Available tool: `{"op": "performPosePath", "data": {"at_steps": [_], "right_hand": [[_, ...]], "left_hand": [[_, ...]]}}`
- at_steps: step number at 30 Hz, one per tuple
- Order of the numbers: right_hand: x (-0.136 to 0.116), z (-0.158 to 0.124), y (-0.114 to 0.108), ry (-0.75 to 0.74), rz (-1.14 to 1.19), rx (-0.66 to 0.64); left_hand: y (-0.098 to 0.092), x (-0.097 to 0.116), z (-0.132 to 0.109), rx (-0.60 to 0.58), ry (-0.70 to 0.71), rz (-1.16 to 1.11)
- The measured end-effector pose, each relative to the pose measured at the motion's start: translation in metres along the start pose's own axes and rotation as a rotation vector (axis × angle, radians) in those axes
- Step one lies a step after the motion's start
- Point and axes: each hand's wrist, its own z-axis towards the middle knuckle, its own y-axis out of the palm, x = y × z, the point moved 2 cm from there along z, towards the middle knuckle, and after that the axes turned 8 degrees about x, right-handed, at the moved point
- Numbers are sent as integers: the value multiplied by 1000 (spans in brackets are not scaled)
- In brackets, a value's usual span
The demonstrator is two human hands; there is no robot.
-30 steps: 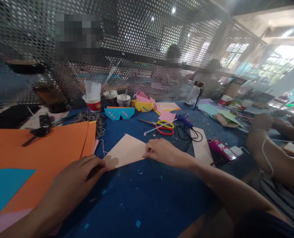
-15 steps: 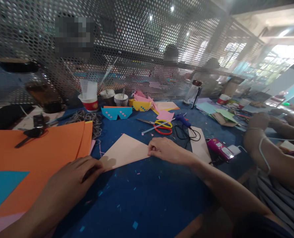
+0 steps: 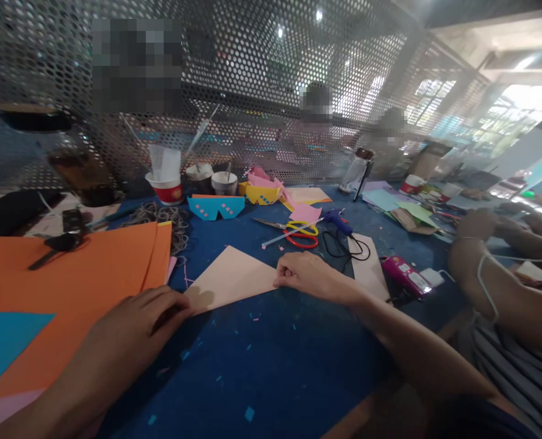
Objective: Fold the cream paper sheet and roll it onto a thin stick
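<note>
Peach paper (image 3: 234, 277) folded to a triangle shape, flat on blue table (image 3: 271, 366), between the two hands, fold-side edge nearest the person. R hand (image 3: 308, 275): fingers curled in, thumb + index pinching the paper's R corner. L hand (image 3: 136, 326): fingers bent, close tog., tips at the L corner w/ thumb below; can't tell if they grip or just touch. Orange sheets (image 3: 92, 268) just L, partly under L hand; blue sheet (image 3: 10, 347) on top. Beyond the paper: scissors (image 3: 300, 235), handles yellow + red, w/ clear stick (image 3: 293, 232) across. Glue gun (image 3: 339, 221) R of that, cord (image 3: 366, 256) over pale card (image 3: 372, 274). Further back: blue paper mask (image 3: 206, 208), yellow one beside it.
</note>
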Motion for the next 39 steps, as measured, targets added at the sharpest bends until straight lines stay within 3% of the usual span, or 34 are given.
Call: {"op": "performPosePath", "data": {"at_steps": [8,17,20,26,30,36,39], "right_hand": [[8,2,5,-16,13,-5],[10,3,5,0,-18,-8],[12,4,7,-10,-12,3],[11,5,7,-6,-22,-5],[12,5,8,-21,-12,1],[14,5,9,-15,-11,8],[14,5,9,-14,-7,4]], "left_hand": [[4,-10,1,-67,-129,-38],[2,-5,5,-128,-203,-75],[5,-5,3,-90,-133,-64],[12,3,-6,53,196,-62],[14,8,-11,40,368,4],[18,7,-16,29,486,40],[19,9,-19,46,469,65]]}}
